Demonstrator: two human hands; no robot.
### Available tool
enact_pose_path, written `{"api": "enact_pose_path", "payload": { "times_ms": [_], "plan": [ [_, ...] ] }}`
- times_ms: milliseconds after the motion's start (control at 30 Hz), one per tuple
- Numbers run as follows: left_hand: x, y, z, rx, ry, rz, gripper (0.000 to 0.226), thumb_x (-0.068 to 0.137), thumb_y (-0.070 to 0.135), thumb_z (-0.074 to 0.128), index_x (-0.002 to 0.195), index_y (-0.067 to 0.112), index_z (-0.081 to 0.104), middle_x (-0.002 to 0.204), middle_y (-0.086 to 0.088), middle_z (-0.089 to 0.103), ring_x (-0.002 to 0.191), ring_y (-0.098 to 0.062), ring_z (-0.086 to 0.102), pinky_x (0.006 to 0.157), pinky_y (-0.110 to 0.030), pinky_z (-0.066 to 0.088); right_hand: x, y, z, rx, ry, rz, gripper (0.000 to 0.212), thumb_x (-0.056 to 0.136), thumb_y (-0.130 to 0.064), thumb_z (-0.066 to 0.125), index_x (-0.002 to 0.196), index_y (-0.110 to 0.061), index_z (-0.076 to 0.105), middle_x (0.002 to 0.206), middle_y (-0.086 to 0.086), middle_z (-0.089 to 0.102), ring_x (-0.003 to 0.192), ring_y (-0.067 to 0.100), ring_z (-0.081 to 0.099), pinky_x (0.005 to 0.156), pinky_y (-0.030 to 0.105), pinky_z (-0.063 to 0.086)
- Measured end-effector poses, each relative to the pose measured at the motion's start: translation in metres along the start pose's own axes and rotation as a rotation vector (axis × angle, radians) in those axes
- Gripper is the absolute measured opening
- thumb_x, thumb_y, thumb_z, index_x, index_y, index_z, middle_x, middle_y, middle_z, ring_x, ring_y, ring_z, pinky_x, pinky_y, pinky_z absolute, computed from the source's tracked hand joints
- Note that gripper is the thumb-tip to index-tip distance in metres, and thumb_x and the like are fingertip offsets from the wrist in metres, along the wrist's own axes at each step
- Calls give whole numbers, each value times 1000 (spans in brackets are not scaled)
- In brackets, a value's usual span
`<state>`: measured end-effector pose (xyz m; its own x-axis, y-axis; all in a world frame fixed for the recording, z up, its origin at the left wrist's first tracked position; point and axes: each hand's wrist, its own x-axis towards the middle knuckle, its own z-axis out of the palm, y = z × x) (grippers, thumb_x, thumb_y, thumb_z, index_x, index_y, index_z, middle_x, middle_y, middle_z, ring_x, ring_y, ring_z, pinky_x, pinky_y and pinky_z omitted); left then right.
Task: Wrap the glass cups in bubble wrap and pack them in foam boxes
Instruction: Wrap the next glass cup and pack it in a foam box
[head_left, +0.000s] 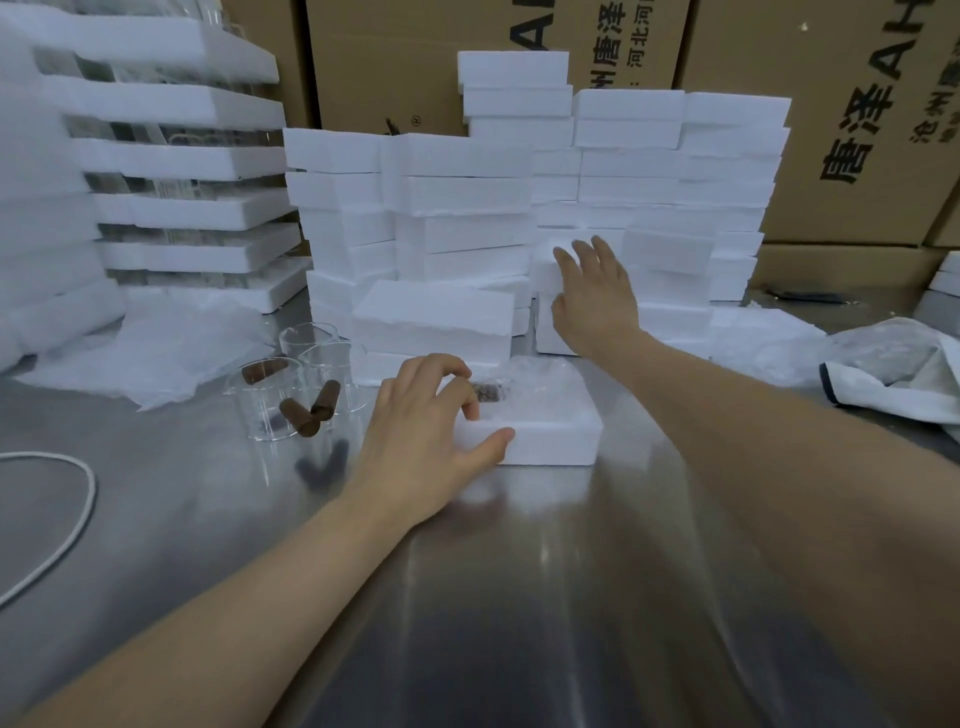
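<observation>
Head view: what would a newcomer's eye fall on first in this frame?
The wall of stacked foam boxes across the back of the steel table dominates. In front, the left hand grips an open foam box holding a bubble-wrapped bundle, while the right hand reaches open-fingered to the stack. Clear glass cups with brown stoppers stand left of it.

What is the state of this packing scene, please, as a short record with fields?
foam box: open, on the metal table
contents: bubble-wrapped cup
left hand: grips the box's near left corner
right hand: fingers straight, at the foam stack behind
glass cups: unwrapped, left of the box, brown stoppers in them
</observation>
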<state>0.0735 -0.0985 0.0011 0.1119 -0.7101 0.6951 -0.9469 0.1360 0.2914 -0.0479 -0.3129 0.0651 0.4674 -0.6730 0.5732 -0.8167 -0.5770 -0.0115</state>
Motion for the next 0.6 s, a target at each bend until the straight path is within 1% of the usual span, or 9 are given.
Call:
{"api": "enact_pose_path", "payload": {
  "times_ms": [33,100,167,267,367,433,500,533,600],
  "plan": [
    [0,0,0,-4,0,1,30,76,48,67,76,23,51,115,6,51,114,-10,37,87,-21,20,10,-4,2,-15,-40,17,62,95,-17,45,151,-10,19,157,11,20,148,28,5,118,39,7],
    [0,0,0,-9,-6,-2,30,77,45,71,77,21,53,115,6,51,114,-10,37,89,-23,24,24,-10,6,-28,-109,51,62,93,-18,49,149,-8,23,148,15,34,143,31,18,119,40,9],
    [-1,0,0,-14,-12,-8,28,77,41,72,78,20,53,115,5,51,114,-10,37,90,-25,28,28,-15,10,-61,-101,49,58,90,-13,51,144,-7,31,135,15,45,134,31,31,118,40,10],
    [-1,0,-2,-28,-7,-32,25,82,41,63,78,18,54,118,5,51,117,-11,36,87,-25,29,22,-17,9,-80,10,-24,58,87,-4,51,142,-9,36,129,13,49,129,30,35,119,37,6],
    [-2,1,-3,-12,26,-65,27,84,38,52,76,14,61,120,3,52,118,-13,39,89,-29,31,1,-18,-7,28,244,-15,59,82,-4,51,140,-11,43,119,12,54,122,29,42,118,37,10],
    [-1,0,-3,-9,50,-92,26,88,30,55,74,10,64,122,-1,53,120,-18,40,94,-34,33,-24,-19,-21,151,436,13,58,79,-7,52,137,-11,48,113,11,56,117,29,46,117,39,14],
    [-1,-1,-2,-47,40,-146,24,90,22,59,71,8,63,126,-2,49,124,-18,37,94,-34,34,-56,-19,-33,364,605,46,54,84,-13,54,138,-11,45,116,10,55,116,25,46,113,38,24],
    [0,-2,-1,-70,24,-166,23,90,21,59,70,9,62,129,-1,47,125,-16,34,92,-32,34,-73,-19,-38,528,647,80,53,89,-18,54,140,-13,41,124,7,53,118,21,44,109,33,30],
    [-1,-2,0,-106,-4,-186,22,90,20,58,70,11,58,131,1,43,126,-12,32,82,-23,31,-105,-17,-46,897,618,131,55,95,-31,53,144,-18,30,139,1,43,125,11,42,99,19,37]
  ]
}}
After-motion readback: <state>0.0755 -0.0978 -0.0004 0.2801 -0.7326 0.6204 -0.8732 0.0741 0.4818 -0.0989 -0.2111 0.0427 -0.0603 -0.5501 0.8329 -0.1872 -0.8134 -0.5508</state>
